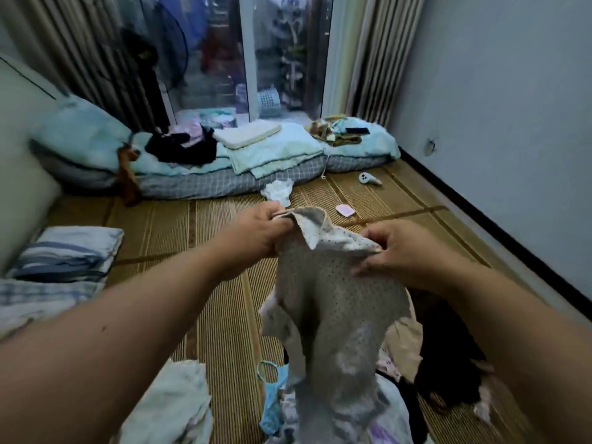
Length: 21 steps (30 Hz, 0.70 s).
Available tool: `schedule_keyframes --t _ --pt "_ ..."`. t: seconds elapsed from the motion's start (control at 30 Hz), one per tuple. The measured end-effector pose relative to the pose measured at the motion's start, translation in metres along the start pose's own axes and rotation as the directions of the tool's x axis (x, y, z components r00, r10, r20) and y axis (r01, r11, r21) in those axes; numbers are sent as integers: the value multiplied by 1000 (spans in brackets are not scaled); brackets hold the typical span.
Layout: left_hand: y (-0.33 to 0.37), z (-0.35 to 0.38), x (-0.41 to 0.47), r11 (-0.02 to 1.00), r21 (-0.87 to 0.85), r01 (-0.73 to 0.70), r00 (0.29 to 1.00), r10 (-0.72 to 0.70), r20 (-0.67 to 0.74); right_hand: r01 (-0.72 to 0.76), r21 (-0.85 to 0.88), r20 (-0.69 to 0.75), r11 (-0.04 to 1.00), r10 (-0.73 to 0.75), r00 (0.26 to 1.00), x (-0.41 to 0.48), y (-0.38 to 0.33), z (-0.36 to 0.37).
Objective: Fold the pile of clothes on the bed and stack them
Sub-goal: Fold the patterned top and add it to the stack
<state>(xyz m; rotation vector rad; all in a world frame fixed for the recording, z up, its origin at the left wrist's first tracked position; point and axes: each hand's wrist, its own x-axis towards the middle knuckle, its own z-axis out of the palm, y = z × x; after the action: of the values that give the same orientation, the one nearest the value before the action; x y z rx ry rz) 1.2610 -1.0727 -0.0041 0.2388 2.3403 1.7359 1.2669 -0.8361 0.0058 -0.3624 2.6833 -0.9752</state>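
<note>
A grey garment with small dark dots (336, 309) hangs in front of me above the woven bed mat (224, 283). My left hand (259, 232) grips its top edge at the left, and my right hand (400, 254) pinches the same edge at the right. The cloth droops down onto a loose pile of clothes (400, 363) at the bottom, with a black piece (448, 363), a pale piece (173, 402) and a light blue strap (272, 395) among them. A stack of blue striped folded cloth (64, 254) lies at the left.
Light blue bedding and pillows (272, 152) lie along the far side, with black clothes (182, 145) on them. A white crumpled cloth (278, 190), a pink card (345, 210) and a small white device (368, 178) rest on the mat. A wall runs along the right.
</note>
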Motion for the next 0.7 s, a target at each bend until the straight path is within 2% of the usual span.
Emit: schedule_keyframes --t 0.07,0.1,0.2,0.23,0.4,0.47,0.6,0.7 --pt "22 -11 -7 999 -24 -25 999 24 -34 -7 -140 32 990 12 999 -4 -2 -2" --pt "29 -17 -10 999 -34 -29 998 27 -52 -12 -104 29 995 15 999 -8 -2 -2" --pt "37 -38 -22 1000 -26 -12 992 8 -124 -12 244 10 970 10 1000 -19 -1 2" --pt "36 -44 -25 1000 -30 3 988 -7 -153 -2 297 -9 955 4 1000 -21 -3 2" --pt "17 -68 -39 996 20 83 940 -72 -333 -7 441 -12 897 14 1000 -10 -35 11" --pt "11 -72 -41 989 63 133 920 -100 -380 -13 457 -53 890 42 998 -3 -54 15" --pt "4 -64 -43 961 135 240 914 -178 -364 3 596 -95 803 67 993 11 -82 19" --pt "5 -44 -54 927 270 258 948 -190 -255 -14 565 -93 825 81 992 17 -97 19"
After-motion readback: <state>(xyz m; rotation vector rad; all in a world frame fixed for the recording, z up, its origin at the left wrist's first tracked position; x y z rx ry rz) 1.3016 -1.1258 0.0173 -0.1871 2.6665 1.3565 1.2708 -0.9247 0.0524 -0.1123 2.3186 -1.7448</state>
